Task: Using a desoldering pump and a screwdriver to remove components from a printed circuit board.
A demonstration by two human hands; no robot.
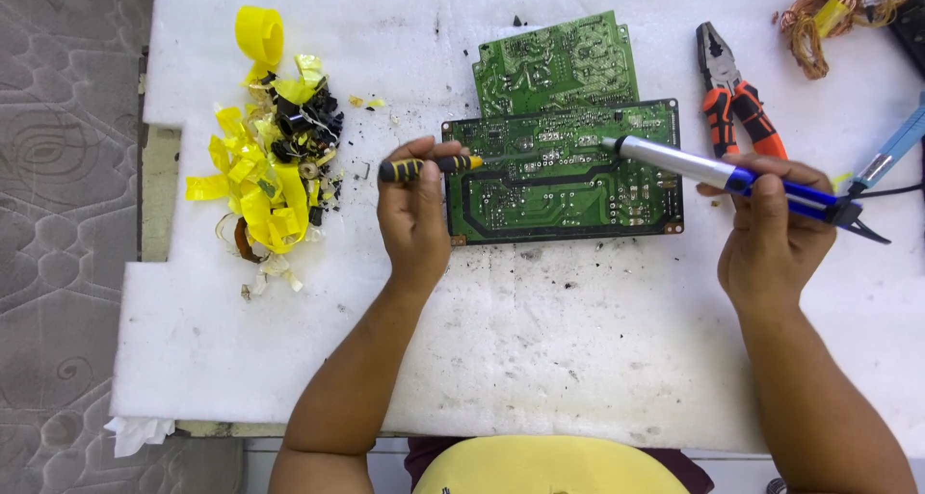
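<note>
Under both grips, the glossy green circuit board (564, 174) lies on matt white foam tabletop (540, 359); the right grip's soldering iron (713, 173) shows smooth metal and blue plastic.

This looks like a small electronics repair or salvage workbench. A white foam sheet (540, 359) serves as the bench top and carries green circuit boards (564, 171), orange-handled pliers (732, 99), a coil of copper wire (819, 17) and a pile of yellow tape scraps (260, 176).

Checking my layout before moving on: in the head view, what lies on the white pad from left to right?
Yellow tape scraps → left hand with screwdriver → lower circuit board → pliers → right hand with soldering iron.
</note>
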